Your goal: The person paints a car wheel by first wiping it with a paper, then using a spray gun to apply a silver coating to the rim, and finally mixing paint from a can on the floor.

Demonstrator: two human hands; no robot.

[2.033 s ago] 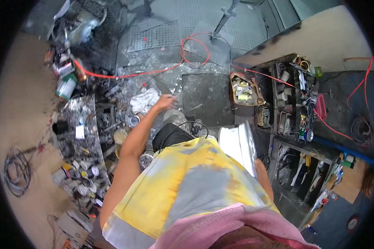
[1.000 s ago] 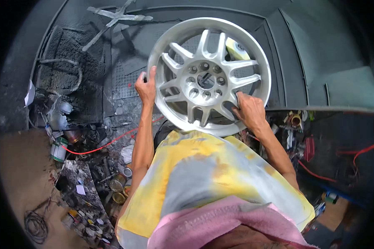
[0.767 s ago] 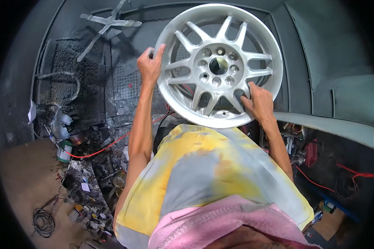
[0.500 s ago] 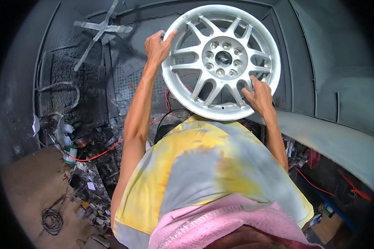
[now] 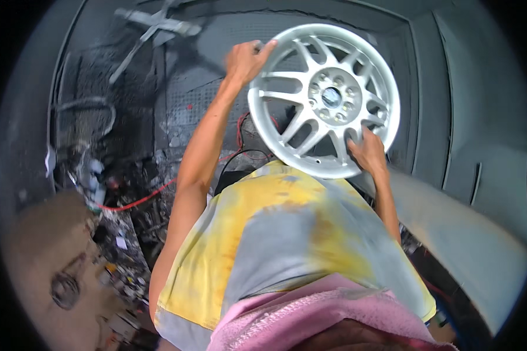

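A silver alloy wheel rim (image 5: 269, 128) with paired spokes and a ring of bolt holes around its hub is held up in front of me. My left hand (image 5: 246, 61) grips its upper left edge, thumb lying on the near side and fingers curled behind. On the lower right, my right hand (image 5: 369, 152) holds the rim, its fingers reaching in at the spokes. The rim's bottom edge comes close to my stained yellow and grey shirt (image 5: 275, 228); whether they touch I cannot tell.
A grey cross-shaped stand (image 5: 157, 24) is at the far left. A red hose (image 5: 137, 203) crosses the cluttered floor on my left, where a coiled cable (image 5: 65, 291) lies on brown ground. A long pale ledge (image 5: 445, 228) runs along the right, below grey walls.
The wheel rim has shifted right and slightly down in the view, with both hands still on it, and it looks slightly more turned. The surroundings have shifted too as my head moved.
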